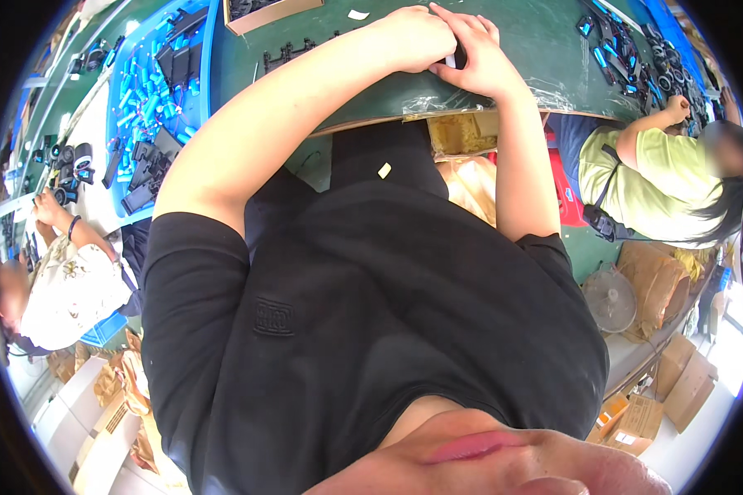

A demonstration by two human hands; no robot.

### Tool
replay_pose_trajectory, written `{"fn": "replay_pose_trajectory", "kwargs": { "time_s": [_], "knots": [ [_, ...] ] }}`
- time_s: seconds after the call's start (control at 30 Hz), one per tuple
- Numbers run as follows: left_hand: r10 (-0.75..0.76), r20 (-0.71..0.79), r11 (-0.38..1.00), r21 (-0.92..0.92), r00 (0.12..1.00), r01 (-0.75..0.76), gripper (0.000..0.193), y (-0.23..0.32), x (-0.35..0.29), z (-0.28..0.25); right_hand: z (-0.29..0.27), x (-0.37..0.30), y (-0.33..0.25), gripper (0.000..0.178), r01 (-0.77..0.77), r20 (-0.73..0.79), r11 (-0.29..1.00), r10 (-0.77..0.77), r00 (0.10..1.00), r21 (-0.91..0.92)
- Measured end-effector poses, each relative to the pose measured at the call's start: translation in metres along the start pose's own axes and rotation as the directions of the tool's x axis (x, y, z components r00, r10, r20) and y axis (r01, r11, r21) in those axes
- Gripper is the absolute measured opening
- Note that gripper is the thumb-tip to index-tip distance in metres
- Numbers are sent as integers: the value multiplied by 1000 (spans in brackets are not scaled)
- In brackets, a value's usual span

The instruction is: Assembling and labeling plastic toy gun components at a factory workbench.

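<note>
At the top centre, our left hand [418, 40] and right hand [480, 63] curl closed around a small dark part [460, 56], apparently steadying it between them.

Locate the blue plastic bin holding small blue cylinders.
In the head view, the blue plastic bin is at upper left, left of the person's bare left hand, with an open brown cardboard box just to its right.

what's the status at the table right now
Left grip and right grip close together. Small dark thing between them, mostly hidden. White scrap on green table nearby.
</note>
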State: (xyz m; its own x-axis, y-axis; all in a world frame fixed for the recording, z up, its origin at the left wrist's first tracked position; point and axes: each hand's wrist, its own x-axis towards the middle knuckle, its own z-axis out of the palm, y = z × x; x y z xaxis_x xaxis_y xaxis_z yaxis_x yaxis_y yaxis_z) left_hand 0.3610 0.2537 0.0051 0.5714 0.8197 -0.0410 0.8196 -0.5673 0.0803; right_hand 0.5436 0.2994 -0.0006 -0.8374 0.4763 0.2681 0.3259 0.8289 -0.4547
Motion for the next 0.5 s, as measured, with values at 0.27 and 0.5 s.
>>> {"fn": "replay_pose_trajectory", "kwargs": {
  "time_s": [0.27,0.5],
  "knots": [
    [-721,-69,-283,-879,689,-384,9,-23,-31,39,-1,4,-8,95,-12,-7,998,12,1000,-54],
    [-584,-53,-728,-408,810,-551,19,-20,-81,66,-3,6,-14,90,10,42,997,-7,999,-82]
  ]
}}
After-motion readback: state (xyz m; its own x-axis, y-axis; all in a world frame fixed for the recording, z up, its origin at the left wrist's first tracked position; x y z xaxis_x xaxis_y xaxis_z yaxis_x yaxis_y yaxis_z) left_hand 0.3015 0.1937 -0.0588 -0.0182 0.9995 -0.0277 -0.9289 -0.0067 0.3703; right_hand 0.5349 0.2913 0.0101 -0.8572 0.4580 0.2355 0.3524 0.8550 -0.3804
